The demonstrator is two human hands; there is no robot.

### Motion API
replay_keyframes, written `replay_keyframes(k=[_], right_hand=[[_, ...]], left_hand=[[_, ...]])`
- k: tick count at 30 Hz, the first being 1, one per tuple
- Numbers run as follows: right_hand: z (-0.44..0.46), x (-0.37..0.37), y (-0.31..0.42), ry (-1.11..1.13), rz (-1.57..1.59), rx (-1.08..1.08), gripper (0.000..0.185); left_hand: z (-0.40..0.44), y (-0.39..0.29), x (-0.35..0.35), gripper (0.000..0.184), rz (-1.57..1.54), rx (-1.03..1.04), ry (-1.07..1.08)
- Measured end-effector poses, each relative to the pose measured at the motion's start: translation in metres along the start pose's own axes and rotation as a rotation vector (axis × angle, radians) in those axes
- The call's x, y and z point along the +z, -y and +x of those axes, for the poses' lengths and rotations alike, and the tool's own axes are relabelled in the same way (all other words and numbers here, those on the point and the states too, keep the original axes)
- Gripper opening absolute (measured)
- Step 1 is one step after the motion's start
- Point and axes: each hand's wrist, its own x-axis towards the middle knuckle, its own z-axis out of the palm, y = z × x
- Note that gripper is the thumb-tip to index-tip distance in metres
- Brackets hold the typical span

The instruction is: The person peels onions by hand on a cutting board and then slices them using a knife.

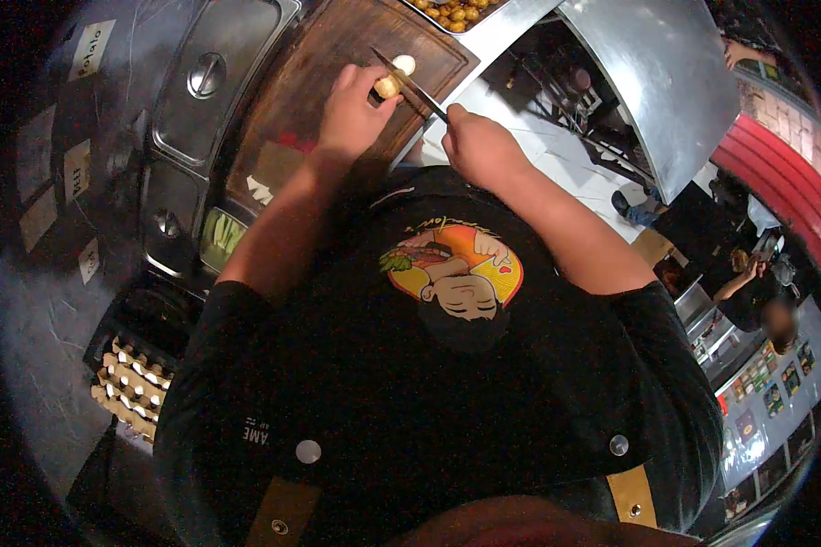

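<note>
My right hand (485,149) is closed round the handle of a kitchen knife (420,92), its blade pointing up and left over a wooden cutting board (337,36). Curled beside the blade, my left hand (360,108) grips a piece of small potato (387,87) between its fingertips and thumb. Across the blade lies another potato piece (404,65), its pale side showing. The blade runs between the two pieces and partly hides them; whether they are fully apart I cannot tell.
A tray of small potatoes (456,13) stands beyond the board. Lidded steel pans (212,77) and a container of green sticks (221,235) line the left side. Egg cartons (132,390) are lower left. A metal-topped counter (666,64) and a co-worker (748,283) are at right.
</note>
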Motion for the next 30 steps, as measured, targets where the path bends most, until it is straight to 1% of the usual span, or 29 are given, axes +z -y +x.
replay_keyframes(k=[1,5,8,10,12,14,16,30], right_hand=[[0.000,0.002,-0.003,-0.060,0.011,-0.025,0.019],[0.002,0.002,-0.008,-0.080,0.015,-0.008,0.019],[0.000,-0.002,-0.002,-0.043,0.027,-0.020,0.018],[0.001,-0.004,0.001,0.043,-0.005,0.027,0.032],[0.001,-0.005,0.001,0.036,-0.003,0.015,0.032],[0.001,-0.003,0.001,0.031,0.001,-0.001,0.032],[0.000,0.003,-0.003,-0.062,0.010,-0.061,0.018],[0.000,-0.002,-0.001,-0.020,-0.015,-0.058,0.020]], left_hand=[[0.000,0.000,0.000,0.042,-0.004,-0.010,0.005],[0.000,0.002,0.001,0.041,-0.021,-0.005,-0.001],[0.000,0.003,0.001,0.041,-0.017,-0.002,-0.005],[0.000,0.004,0.003,0.041,-0.046,-0.003,-0.006],[0.000,0.004,0.002,0.041,-0.073,-0.004,-0.008],[0.000,0.004,0.001,0.041,-0.008,0.008,-0.006],[0.000,0.004,0.001,0.041,-0.020,0.018,-0.016],[0.000,0.008,0.006,0.041,-0.047,0.004,-0.041]])
